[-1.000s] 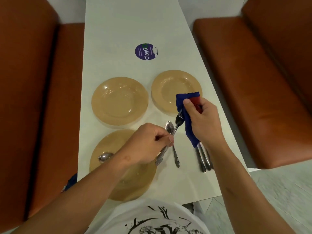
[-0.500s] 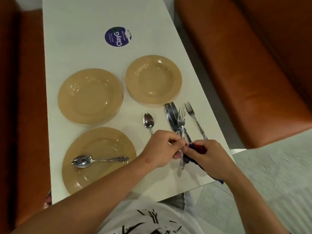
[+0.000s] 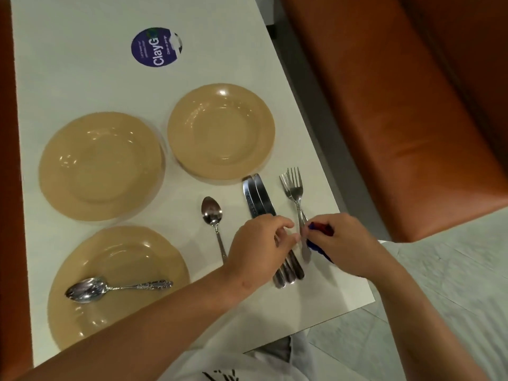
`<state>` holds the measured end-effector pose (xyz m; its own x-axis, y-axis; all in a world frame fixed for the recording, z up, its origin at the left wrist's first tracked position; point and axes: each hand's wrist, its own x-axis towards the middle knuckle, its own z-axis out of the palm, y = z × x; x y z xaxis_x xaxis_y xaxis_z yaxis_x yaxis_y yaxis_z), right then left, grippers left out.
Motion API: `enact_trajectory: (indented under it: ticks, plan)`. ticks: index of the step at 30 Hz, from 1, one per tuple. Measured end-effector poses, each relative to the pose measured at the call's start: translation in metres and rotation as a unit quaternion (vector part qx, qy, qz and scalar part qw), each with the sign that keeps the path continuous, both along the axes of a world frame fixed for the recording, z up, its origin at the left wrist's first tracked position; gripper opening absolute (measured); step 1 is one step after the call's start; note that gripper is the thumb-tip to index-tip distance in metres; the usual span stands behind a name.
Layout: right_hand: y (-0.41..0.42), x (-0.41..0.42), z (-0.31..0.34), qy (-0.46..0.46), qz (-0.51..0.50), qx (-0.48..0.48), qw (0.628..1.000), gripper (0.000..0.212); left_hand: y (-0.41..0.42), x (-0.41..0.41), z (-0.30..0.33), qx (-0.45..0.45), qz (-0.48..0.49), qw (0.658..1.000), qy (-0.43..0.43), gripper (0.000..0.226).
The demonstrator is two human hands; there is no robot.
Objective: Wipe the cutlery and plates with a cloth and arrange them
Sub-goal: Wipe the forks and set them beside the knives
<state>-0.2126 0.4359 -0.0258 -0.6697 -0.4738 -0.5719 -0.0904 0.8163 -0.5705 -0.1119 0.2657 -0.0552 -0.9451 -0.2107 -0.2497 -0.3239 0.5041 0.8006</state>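
Three tan glossy round plates (image 3: 101, 166) sit on a white surface (image 3: 82, 78). The left hand (image 3: 258, 248) and right hand (image 3: 346, 248) meet over two silver forks (image 3: 295, 191), fingers (image 3: 288, 224) pinching one fork handle; the right also grips a blue cloth (image 3: 316, 244) (mostly hidden). Silver knives (image 3: 257, 196) lie beside a small silver spoon (image 3: 212, 215); a larger silver spoon (image 3: 88, 289) rests on the nearest plate.

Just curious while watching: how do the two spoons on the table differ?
The spoon on the plate lies crosswise inside the nearest plate; the spoon on the table lies lengthwise on the bare table, bowl pointing away. The plate spoon's bowl looks bigger. Both are shiny metal with patterned handles, untouched by either hand.
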Motion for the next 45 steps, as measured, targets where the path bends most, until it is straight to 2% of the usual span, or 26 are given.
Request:
enact_trajectory:
  ticks: [2,5,11,20,27,35,42,45]
  plan:
    - [0.001,-0.017,-0.004,0.014,0.034,0.039,0.999,0.022,0.003,-0.004,-0.009,-0.104,-0.037,0.992,0.056,0.028]
    - [0.002,-0.036,-0.011,0.026,0.066,0.074,0.995,0.022,0.008,-0.014,-0.020,-0.211,-0.058,0.969,0.111,0.030]
    - [-0.003,-0.049,-0.014,0.023,0.103,0.109,0.988,0.021,0.012,-0.031,-0.028,-0.277,-0.073,0.953,0.096,0.033]
    - [-0.006,-0.047,-0.022,0.044,0.106,0.116,0.987,0.019,0.016,-0.040,-0.039,-0.299,-0.080,0.948,0.065,0.050]
    - [-0.007,-0.042,-0.024,0.098,0.081,0.131,0.983,0.018,0.016,-0.041,-0.041,-0.307,-0.083,0.946,0.056,0.053]
    - [0.000,-0.042,-0.024,0.067,0.021,0.085,0.994,0.018,0.017,-0.043,-0.042,-0.304,-0.083,0.948,0.051,0.058]
    - [0.013,-0.049,-0.005,0.039,-0.018,0.092,0.995,0.024,0.017,-0.038,-0.038,-0.288,-0.085,0.951,0.067,0.054]
    - [0.013,-0.046,0.008,0.024,-0.107,0.042,0.993,0.037,0.017,-0.027,-0.034,-0.245,-0.073,0.960,0.111,0.045]
